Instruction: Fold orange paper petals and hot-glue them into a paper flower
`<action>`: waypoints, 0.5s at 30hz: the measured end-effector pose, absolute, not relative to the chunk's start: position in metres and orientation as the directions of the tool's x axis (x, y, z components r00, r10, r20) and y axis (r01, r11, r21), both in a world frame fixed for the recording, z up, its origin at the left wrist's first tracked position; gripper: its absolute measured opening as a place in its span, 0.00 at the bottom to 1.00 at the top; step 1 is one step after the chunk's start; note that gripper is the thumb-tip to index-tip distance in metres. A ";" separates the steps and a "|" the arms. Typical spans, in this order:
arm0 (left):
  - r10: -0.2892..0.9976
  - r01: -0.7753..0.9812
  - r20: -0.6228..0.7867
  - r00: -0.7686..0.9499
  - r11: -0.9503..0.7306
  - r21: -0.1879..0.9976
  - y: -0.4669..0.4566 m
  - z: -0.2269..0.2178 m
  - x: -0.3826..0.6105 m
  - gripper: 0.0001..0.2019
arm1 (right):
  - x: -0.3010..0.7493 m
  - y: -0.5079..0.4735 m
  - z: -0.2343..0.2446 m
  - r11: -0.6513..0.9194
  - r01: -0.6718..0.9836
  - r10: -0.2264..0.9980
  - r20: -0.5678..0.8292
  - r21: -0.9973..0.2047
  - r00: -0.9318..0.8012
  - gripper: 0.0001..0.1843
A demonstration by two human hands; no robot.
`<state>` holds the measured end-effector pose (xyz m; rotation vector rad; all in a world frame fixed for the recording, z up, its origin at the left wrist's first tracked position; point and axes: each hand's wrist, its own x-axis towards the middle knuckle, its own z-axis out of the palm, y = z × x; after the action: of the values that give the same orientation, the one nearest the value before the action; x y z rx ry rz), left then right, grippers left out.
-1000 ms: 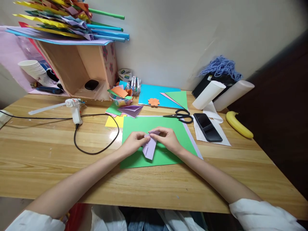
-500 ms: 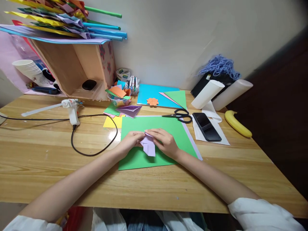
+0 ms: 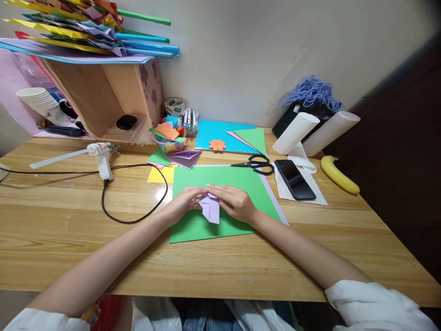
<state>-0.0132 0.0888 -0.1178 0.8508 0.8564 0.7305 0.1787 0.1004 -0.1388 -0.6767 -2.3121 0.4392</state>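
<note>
A small folded piece of lilac paper [image 3: 211,211] is held between both hands, a little above a green sheet [image 3: 193,232]. My left hand [image 3: 187,201] pinches its left side near the top. My right hand [image 3: 236,201] is closed on its upper right edge, fingers pointing left so the fingertips of both hands nearly meet. The paper's lower part hangs free and shows several creases and overlapping flaps. Its top edge is partly hidden by my fingers. Black scissors [image 3: 257,164] lie on the far right part of the green sheet, blades pointing left.
Left stands a white glue gun [image 3: 103,161] with its cord [image 3: 138,222] looping toward the green sheet. Behind are a bowl of paper scraps [image 3: 168,145], a folded purple paper [image 3: 185,158], an orange paper flower [image 3: 217,145] and a blue sheet [image 3: 210,128]. A phone [image 3: 295,180] and banana [image 3: 339,174] lie right.
The lilac paper has tilted slightly and shifted a little left between my hands. My right fingers have moved slightly along its top edge. The whole view has shifted a touch.
</note>
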 end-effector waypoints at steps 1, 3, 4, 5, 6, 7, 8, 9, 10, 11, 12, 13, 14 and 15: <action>0.819 -0.183 -0.325 0.473 0.452 0.873 0.088 -0.117 -0.013 0.12 | 0.179 0.101 -0.139 0.816 0.347 0.567 0.522 -0.463 -0.637 0.21; 0.818 -0.148 -0.304 0.489 0.421 0.895 0.088 -0.118 -0.014 0.14 | 0.179 0.101 -0.140 0.826 0.348 0.555 0.530 -0.443 -0.641 0.21; 0.818 -0.139 -0.295 0.493 0.409 0.902 0.088 -0.119 -0.014 0.14 | 0.179 0.102 -0.140 0.827 0.350 0.554 0.528 -0.440 -0.644 0.20; 0.820 -0.135 -0.288 0.494 0.400 0.907 0.088 -0.120 -0.014 0.15 | 0.179 0.102 -0.141 0.824 0.354 0.557 0.521 -0.442 -0.647 0.20; 0.823 -0.133 -0.283 0.492 0.392 0.910 0.088 -0.122 -0.013 0.16 | 0.179 0.102 -0.142 0.819 0.360 0.564 0.512 -0.446 -0.648 0.21; 0.830 -0.129 -0.282 0.482 0.386 0.914 0.089 -0.123 -0.013 0.17 | 0.179 0.102 -0.142 0.813 0.366 0.572 0.502 -0.453 -0.649 0.21; 0.839 -0.121 -0.283 0.464 0.377 0.918 0.090 -0.124 -0.013 0.18 | 0.179 0.102 -0.142 0.806 0.370 0.580 0.494 -0.462 -0.648 0.22; 0.851 -0.107 -0.286 0.440 0.365 0.925 0.091 -0.126 -0.012 0.18 | 0.179 0.102 -0.142 0.799 0.370 0.588 0.491 -0.474 -0.643 0.22; 0.866 -0.088 -0.287 0.410 0.351 0.932 0.091 -0.126 -0.012 0.19 | 0.179 0.102 -0.141 0.788 0.370 0.602 0.487 -0.492 -0.633 0.23; 0.880 -0.066 -0.288 0.377 0.336 0.940 0.092 -0.127 -0.011 0.19 | 0.178 0.103 -0.140 0.768 0.373 0.624 0.478 -0.521 -0.618 0.22; 0.893 -0.041 -0.286 0.346 0.319 0.947 0.092 -0.127 -0.011 0.20 | 0.178 0.103 -0.139 0.740 0.375 0.653 0.461 -0.558 -0.601 0.22; 0.906 -0.014 -0.279 0.319 0.299 0.954 0.092 -0.127 -0.010 0.21 | 0.177 0.103 -0.137 0.702 0.378 0.687 0.433 -0.604 -0.584 0.20; 0.916 0.017 -0.266 0.300 0.273 0.962 0.092 -0.128 -0.010 0.21 | 0.177 0.104 -0.135 0.654 0.382 0.724 0.394 -0.652 -0.567 0.18; 0.925 0.049 -0.248 0.288 0.244 0.968 0.091 -0.129 -0.009 0.21 | 0.176 0.105 -0.134 0.601 0.386 0.758 0.346 -0.700 -0.553 0.15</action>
<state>-0.0094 0.0912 -0.1285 1.1590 1.1076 0.8052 0.1764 0.1050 -0.1338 -0.8991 -2.1846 0.7497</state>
